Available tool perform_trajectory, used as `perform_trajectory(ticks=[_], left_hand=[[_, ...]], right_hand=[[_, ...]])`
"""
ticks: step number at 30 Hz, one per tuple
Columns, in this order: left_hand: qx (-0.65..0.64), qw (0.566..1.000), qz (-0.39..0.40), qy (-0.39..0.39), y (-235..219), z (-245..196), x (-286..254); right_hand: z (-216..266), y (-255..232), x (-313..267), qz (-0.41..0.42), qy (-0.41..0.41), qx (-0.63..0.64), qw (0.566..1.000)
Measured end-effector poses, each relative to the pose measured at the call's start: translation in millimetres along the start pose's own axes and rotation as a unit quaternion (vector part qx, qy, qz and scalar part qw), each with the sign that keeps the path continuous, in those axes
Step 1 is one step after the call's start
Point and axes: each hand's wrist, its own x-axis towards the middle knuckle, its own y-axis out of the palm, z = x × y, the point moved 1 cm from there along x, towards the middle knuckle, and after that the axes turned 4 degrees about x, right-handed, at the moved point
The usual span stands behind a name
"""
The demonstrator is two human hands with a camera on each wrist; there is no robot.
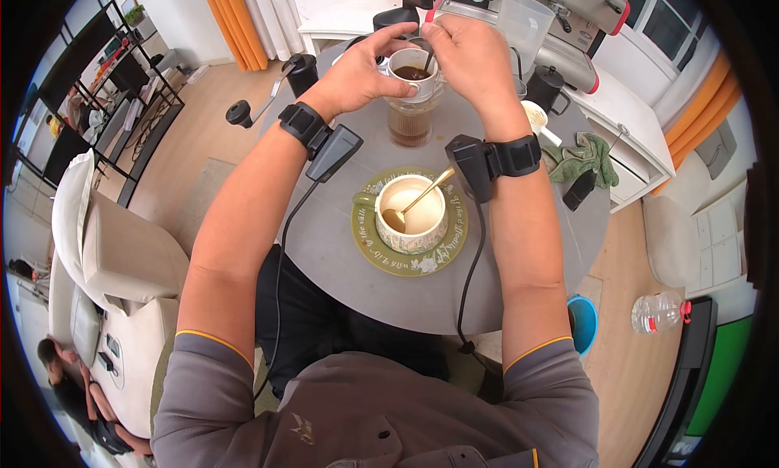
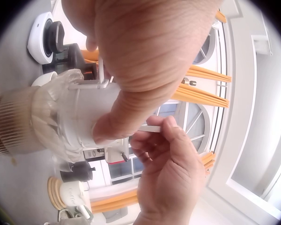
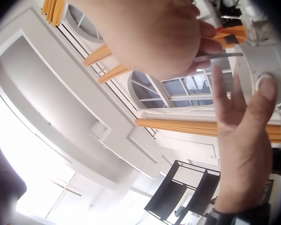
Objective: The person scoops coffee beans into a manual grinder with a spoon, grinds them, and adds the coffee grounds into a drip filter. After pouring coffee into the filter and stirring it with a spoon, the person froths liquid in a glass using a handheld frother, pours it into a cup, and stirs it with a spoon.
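Note:
A white cup-like vessel (image 1: 412, 69) with dark brown liquid stands on a ribbed clear glass (image 1: 410, 125) that has brown liquid at its bottom. My left hand (image 1: 363, 72) grips the vessel's side, thumb at the front; the left wrist view shows that thumb pressed on the white wall (image 2: 86, 110). My right hand (image 1: 473, 58) pinches a thin stirrer (image 1: 430, 56) whose lower end is in the vessel. In the left wrist view the right hand (image 2: 171, 171) holds the stirrer's light-coloured end (image 2: 150, 128). Nearer my body, a mug (image 1: 411, 224) with a gold spoon (image 1: 423, 194) stands on a green saucer (image 1: 365, 253).
A hand grinder (image 1: 302, 74) stands at the back left of the round table (image 1: 324, 261). To the right are a black pitcher (image 1: 545, 86), a white cup (image 1: 535, 115), a green cloth (image 1: 586, 155) and a small black bottle (image 1: 579, 190). An espresso machine (image 1: 568, 58) stands behind.

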Motion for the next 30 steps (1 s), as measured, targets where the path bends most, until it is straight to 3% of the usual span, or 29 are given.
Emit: perform_trajectory(ticks=[1, 3, 7, 10, 12, 16, 22, 24, 25, 28, 30], left_hand=[[0.000, 1.000, 0.000, 0.000, 0.5, -0.7, -0.5], [-0.007, 1.000, 0.000, -0.004, 0.9, -2.3, -0.8], [0.000, 1.000, -0.004, -0.001, 0.1, -0.9, 0.3], [-0.016, 1.000, 0.002, 0.003, 0.2, -2.1, 0.4], [0.002, 1.000, -0.005, 0.001, 0.0, -3.7, -0.2], [-0.013, 1.000, 0.002, 0.003, -0.9, -2.3, 0.8], [0.002, 1.000, -0.007, 0.000, -0.4, -2.4, -1.1], [-0.004, 1.000, 0.001, 0.003, -1.6, -1.5, -0.1], [-0.004, 1.000, 0.001, 0.003, -1.5, -1.8, -0.1], [-0.014, 1.000, -0.001, -0.001, -1.8, -3.4, -0.2], [0.002, 1.000, -0.005, 0.005, -2.1, -4.9, -1.2]], right_hand=[[-0.2, 0.2, -0.2, 0.000, 0.000, 0.000, 1.000], [-0.6, 1.1, -0.4, 0.014, 0.004, 0.118, 0.993], [5.6, -3.8, -1.7, -0.008, 0.014, 0.113, 0.993], [1.7, -0.5, -1.4, -0.007, -0.017, 0.019, 1.000], [1.9, 0.7, -1.3, -0.008, -0.004, 0.127, 0.992], [1.3, -0.6, -1.5, -0.016, -0.020, 0.048, 0.999], [-1.6, 5.1, -0.3, -0.001, -0.020, 0.176, 0.984], [0.6, 1.2, -1.2, -0.012, -0.022, 0.060, 0.998], [0.7, 0.9, -1.8, -0.012, -0.022, 0.060, 0.998], [0.5, 2.6, -1.3, 0.007, -0.026, 0.125, 0.992], [-1.4, 5.6, -0.4, -0.041, -0.029, 0.163, 0.985]])
